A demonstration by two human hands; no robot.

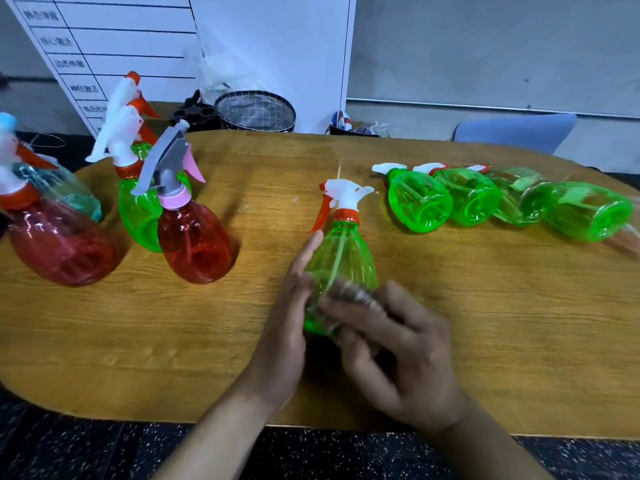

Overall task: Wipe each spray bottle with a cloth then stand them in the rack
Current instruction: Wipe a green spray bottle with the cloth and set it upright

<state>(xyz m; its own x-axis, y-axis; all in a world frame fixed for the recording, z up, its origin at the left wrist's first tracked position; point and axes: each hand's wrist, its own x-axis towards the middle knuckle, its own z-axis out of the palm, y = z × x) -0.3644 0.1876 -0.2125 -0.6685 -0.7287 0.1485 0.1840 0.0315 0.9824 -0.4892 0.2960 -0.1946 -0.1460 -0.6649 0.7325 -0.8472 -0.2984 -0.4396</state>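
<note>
Left hand: the left hand (289, 327) lies along the left side of the green spray bottle (341, 268), fingers straight and flat against its wall, steadying it.
Right hand: the right hand (398, 358) is curled over the lower front of the same bottle, fingers bent around a small greyish cloth (349, 291) and pressing it to the plastic; the hand is blurred.
Held bottle: it stands near the middle of the surface (485, 323), tilted slightly, with a white spray head, an orange trigger and an orange collar; its base is hidden behind the hands.
Lying bottles: a row of four green bottles (505, 200) lies on its sides at the right of the surface, bases toward the camera, each touching or just beside the next.
Upright group: to the left stand a red bottle with a grey head and pink collar (194, 237), a green bottle behind it (136, 206), and a larger red bottle (59, 244) at the far left with a pale blue bottle (69, 192) just behind it.
Beyond the surface: a round mesh basket (256, 112) with a dark rim stands past the far edge, a white board with a printed table (104, 46) leans behind it, and a blue chair back (516, 131) shows at the right.
Rack: I cannot tell which item is the rack.
</note>
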